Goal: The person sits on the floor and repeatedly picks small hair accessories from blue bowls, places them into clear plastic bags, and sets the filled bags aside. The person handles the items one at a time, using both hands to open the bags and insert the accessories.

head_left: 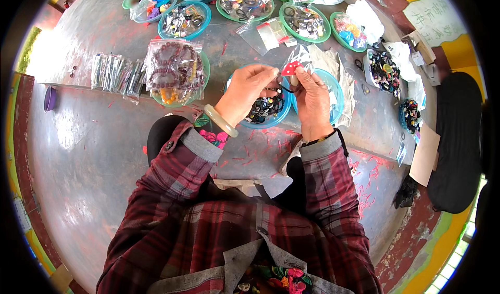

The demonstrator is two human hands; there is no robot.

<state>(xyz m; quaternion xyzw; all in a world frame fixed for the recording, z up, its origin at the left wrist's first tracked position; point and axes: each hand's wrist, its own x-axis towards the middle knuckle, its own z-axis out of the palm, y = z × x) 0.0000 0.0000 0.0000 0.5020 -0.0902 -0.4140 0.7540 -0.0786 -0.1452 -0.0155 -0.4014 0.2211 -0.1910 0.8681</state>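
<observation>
In front of me, my right hand [313,98] is closed on a small clear plastic bag [301,56] with a red, white-dotted piece and a black-and-white pattern. Close beside it, my left hand [245,88] has its fingertips pinched together at the bag's left side; what they grip is too small to tell. A thin dark loop [284,88], like an elastic hair tie, shows between the two hands. Beneath my left hand stands a blue bowl [284,111] of dark hair ties with small ornaments. Under my right hand is another light blue bowl [338,92], its contents mostly hidden.
Packets of thin sticks [117,74] and bagged bead strings [174,67] lie to the left. Several bowls of bagged accessories [185,20] line the far side. A white basket [383,70] of dark hair ties stands right, near a cardboard sheet [424,156]. Red scraps [364,174] litter the floor.
</observation>
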